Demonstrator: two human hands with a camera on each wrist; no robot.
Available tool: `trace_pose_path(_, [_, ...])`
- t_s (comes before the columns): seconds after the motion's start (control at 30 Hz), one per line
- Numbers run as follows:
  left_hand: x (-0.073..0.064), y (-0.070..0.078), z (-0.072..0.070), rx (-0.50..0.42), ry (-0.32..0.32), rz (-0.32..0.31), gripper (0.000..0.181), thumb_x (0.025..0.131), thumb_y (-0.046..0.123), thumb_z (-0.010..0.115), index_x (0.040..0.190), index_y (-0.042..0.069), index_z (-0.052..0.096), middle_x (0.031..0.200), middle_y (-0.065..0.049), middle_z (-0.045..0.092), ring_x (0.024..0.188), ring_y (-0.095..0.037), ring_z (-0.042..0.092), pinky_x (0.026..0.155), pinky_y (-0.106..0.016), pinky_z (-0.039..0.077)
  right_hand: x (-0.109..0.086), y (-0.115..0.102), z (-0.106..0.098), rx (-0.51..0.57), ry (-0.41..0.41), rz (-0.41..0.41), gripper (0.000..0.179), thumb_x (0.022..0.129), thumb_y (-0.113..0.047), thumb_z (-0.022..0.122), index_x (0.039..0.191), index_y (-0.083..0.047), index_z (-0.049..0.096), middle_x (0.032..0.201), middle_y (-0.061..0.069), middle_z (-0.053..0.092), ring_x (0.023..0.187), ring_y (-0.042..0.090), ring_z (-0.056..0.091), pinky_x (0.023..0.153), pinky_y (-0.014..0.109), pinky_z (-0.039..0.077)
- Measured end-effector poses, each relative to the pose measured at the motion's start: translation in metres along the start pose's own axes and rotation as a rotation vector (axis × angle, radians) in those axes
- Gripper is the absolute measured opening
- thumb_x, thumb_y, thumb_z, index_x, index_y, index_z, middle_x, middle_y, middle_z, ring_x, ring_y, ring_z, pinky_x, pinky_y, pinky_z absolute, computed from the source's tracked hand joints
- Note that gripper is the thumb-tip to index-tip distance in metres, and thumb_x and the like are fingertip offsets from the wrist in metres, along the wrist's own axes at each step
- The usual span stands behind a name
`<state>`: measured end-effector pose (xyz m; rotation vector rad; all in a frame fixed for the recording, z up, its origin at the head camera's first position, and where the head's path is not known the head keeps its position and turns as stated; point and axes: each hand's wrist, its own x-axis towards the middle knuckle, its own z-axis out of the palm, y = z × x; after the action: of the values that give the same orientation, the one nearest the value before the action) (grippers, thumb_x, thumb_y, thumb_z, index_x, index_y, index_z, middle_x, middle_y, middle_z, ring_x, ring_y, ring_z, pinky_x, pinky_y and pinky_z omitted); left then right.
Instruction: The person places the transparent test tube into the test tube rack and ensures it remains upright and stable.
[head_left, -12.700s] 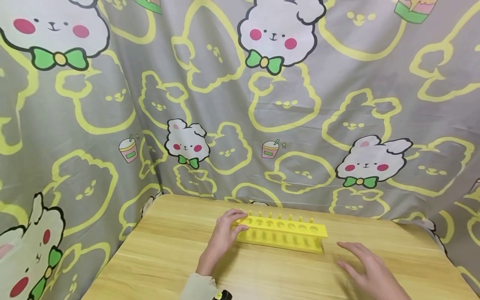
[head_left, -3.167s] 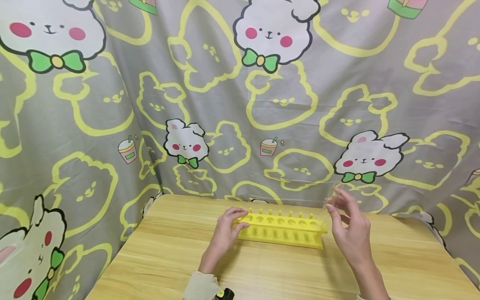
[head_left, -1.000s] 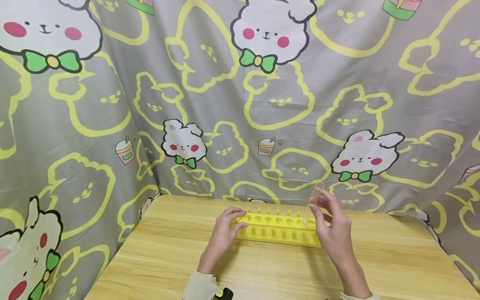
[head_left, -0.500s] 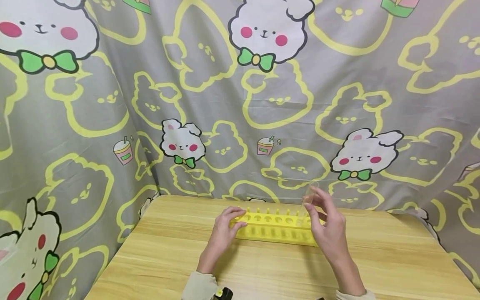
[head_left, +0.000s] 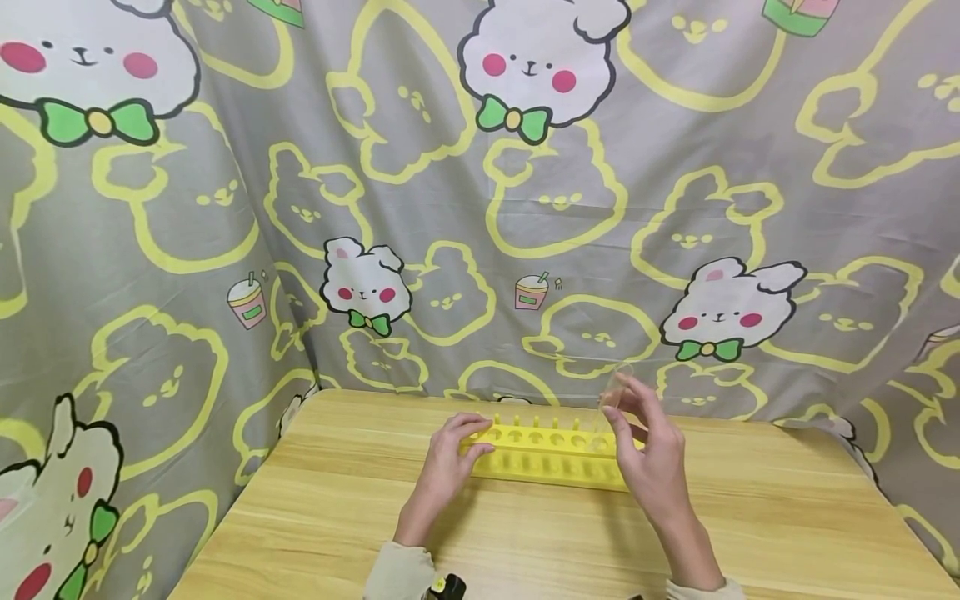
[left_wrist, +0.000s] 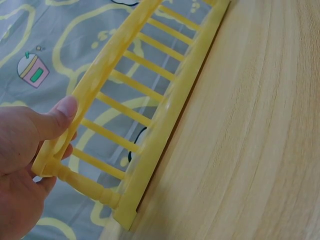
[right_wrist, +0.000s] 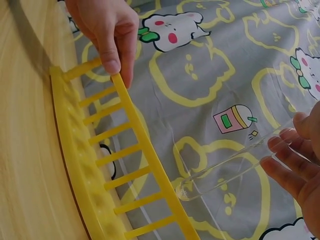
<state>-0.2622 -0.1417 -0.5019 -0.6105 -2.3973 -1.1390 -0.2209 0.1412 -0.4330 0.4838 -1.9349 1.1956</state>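
Observation:
A yellow test tube rack (head_left: 551,451) stands on the table, with a row of round holes along its top and a row of pegs behind. My left hand (head_left: 442,467) grips the rack's left end, thumb on the near side in the left wrist view, where the top bar (left_wrist: 107,62) shows. Between thumb and fingertips, my right hand (head_left: 656,467) pinches a clear test tube (right_wrist: 225,167) over the right part of the rack. The tube slants, and its rounded lower end is right at the rack's top bar in the right wrist view.
The wood-grain table (head_left: 525,542) spreads around the rack. A grey curtain (head_left: 450,208) with cartoon rabbits hangs behind it and along the left side. A black device (head_left: 450,587) sits at the left wrist.
My right hand, holding nothing at first, has since come to hold the test tube and moved left over the rack, only slightly in the last half second. My left hand keeps its grip.

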Motion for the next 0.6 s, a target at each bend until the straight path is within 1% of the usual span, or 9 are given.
trace_pose_path(0.13, [0.0002,0.0001,0.0005,-0.001,0.006,0.0,0.036,0.085,0.007,0.082,0.119,-0.001,0.074,0.119,-0.008,0.069,0.114,-0.027,0.066,0.1,-0.042,0.055,0.0002,0.0002,0.0012,0.007,0.002,0.003,0.056,0.089,0.012,0.073,0.14,-0.006,0.059,0.101,0.008,0.071,0.099,0.004,0.068,0.079,0.013,0.056])
trace_pose_path(0.37, [0.0008,0.0001,0.0008,0.006,0.011,-0.004,0.036,0.084,0.007,0.082,0.119,0.0,0.074,0.119,-0.007,0.069,0.113,-0.026,0.066,0.1,-0.041,0.055,0.001,-0.0004,0.0035,0.016,0.001,0.001,0.056,0.089,0.012,0.073,0.14,-0.007,0.058,0.101,0.007,0.071,0.1,-0.001,0.066,0.079,0.012,0.056])
trace_pose_path(0.6, [0.0007,0.0009,0.0008,0.008,0.016,0.001,0.036,0.084,0.005,0.082,0.118,0.0,0.074,0.119,-0.008,0.07,0.113,-0.026,0.066,0.101,-0.041,0.055,0.0005,0.0006,0.0069,0.03,-0.006,0.007,0.055,0.09,0.012,0.072,0.14,-0.005,0.057,0.101,0.008,0.071,0.1,-0.001,0.066,0.078,0.013,0.057])
